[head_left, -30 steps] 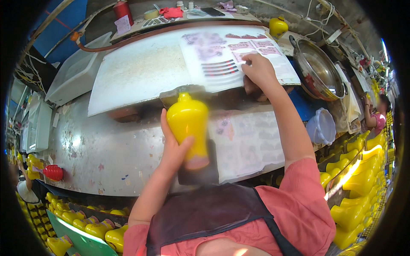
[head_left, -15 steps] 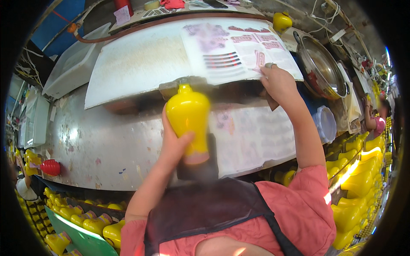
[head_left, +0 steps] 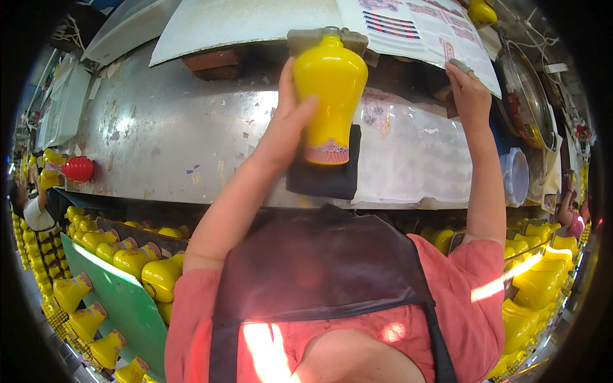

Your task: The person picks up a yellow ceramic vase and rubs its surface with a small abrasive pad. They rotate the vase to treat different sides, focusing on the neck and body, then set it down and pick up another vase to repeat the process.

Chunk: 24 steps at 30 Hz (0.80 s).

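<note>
A glossy yellow bottle-shaped vase [head_left: 330,83] with a narrow neck and a patterned band round its foot lies in my left hand [head_left: 295,115]. The fingers wrap its left side, with the thumb across its body. Its neck rests against a grey block [head_left: 305,40] at the board's near edge, and its foot is over a black cloth [head_left: 325,182]. At the right edge of the white board [head_left: 255,22], my right hand [head_left: 471,96] has its fingertips closed around a small grey piece [head_left: 458,65], beside a narrow pink decal [head_left: 445,48] on the printed decal sheet [head_left: 412,41].
A metal table [head_left: 172,134] spans the front, with a wet white sheet [head_left: 408,153] on it. A large metal pan [head_left: 527,96] and a white tub [head_left: 514,175] stand right. Many yellow vases [head_left: 159,276] flank me. A red object [head_left: 78,169] sits far left.
The whole view has shifted, so the board and vase appear higher. My left hand still grips the vase, whose foot band now shows sharply. My right hand stays by the same decal.
</note>
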{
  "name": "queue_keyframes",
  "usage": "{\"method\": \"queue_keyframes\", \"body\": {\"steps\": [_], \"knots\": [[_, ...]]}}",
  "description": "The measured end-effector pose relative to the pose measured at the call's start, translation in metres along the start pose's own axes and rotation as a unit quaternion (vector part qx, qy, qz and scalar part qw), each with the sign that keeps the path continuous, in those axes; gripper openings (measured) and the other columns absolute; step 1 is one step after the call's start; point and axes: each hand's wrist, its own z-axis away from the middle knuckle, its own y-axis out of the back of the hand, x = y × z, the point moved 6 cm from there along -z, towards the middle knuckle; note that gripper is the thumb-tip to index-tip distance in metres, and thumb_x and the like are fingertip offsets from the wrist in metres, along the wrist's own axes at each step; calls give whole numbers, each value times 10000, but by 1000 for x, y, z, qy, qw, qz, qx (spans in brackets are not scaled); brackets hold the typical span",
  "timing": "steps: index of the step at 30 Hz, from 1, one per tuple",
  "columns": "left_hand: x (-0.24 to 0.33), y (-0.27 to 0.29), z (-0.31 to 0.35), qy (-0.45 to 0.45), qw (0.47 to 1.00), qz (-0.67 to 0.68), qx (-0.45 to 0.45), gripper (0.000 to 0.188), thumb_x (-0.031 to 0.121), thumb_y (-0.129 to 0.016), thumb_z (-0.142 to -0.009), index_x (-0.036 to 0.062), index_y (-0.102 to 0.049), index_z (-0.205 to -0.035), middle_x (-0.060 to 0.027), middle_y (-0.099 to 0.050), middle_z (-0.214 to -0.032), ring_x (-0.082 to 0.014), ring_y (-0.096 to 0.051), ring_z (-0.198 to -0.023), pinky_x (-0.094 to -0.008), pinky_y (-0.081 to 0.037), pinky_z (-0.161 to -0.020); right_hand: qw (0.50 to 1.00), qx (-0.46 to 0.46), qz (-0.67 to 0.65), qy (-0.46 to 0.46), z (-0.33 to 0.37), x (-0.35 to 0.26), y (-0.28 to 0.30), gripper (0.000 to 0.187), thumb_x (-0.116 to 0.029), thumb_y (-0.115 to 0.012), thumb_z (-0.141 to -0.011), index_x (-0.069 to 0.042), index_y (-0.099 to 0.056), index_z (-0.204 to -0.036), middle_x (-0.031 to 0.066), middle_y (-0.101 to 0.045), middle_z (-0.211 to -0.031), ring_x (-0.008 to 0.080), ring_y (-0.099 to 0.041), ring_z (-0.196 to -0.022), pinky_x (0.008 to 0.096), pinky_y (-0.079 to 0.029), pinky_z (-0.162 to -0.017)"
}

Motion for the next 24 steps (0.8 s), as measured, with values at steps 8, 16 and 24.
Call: {"method": "queue_keyframes", "body": {"steps": [8, 16, 24], "knots": [[3, -3, -2, -12, 999, -33, 13, 962, 169, -707, -932, 105, -99, -1675, -136, -324, -1638, -282, -337, -1512, -413, -280, -1240, 858, -179, -431, -215, -42, -45, 34, 271, -215, -714, -985, 34, -779, -1069, 20, -761, -912, 81, -661, -768, 255, -532, -702], [26, -3, -5, -29, 993, -111, 38, 894, 238, -656, -966, 96, -129, -1674, -158, -340, -1630, -287, -345, -1506, -430, -266, -1241, 962, 15, -207, 180, -48, -193, 105, 247, -183, -774, -832, -86, -747, -1058, 99, -647, -742, 223, -687, -632, 350, -532, -557], [49, -4, -37, -27, 972, -230, 33, 712, 276, -645, -985, 47, -356, -1594, -159, -441, -1550, -251, -437, -1414, -380, -311, -1211, 963, -29, -75, 256, 8, -250, 87, 440, -76, -687, -773, -19, -717, -1208, 18, -473, -712, 155, -558, -576, 304, -441, -506]]}}
